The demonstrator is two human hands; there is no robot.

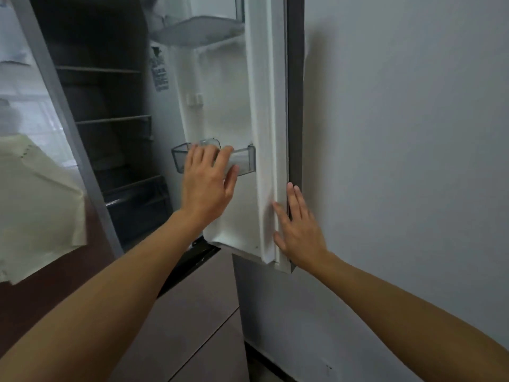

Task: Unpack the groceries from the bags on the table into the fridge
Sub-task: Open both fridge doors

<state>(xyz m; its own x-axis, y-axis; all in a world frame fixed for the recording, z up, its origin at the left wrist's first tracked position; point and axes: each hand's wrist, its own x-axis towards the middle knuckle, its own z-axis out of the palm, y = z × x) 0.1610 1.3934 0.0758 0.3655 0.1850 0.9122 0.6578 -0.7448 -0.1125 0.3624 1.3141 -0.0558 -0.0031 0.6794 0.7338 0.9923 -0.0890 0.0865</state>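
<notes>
The fridge door (264, 133) stands open with its white inner side toward me. A clear plastic door bin (245, 161) hangs low on it, and another shelf (198, 28) sits higher up. My left hand (206, 180) has its fingers curled over the bin's rim and its thumb on the front wall. My right hand (297, 227) lies flat with fingers apart against the door's outer edge near its bottom corner, holding nothing. The fridge interior (110, 119) is dark, with bare shelves showing. I see no groceries.
A pale sheet or bag (41, 205) hangs at the left, beside the fridge's grey frame (63, 106). A plain grey wall (399, 133) fills the right, close behind the door. Brownish drawer fronts (198, 312) lie below the open compartment.
</notes>
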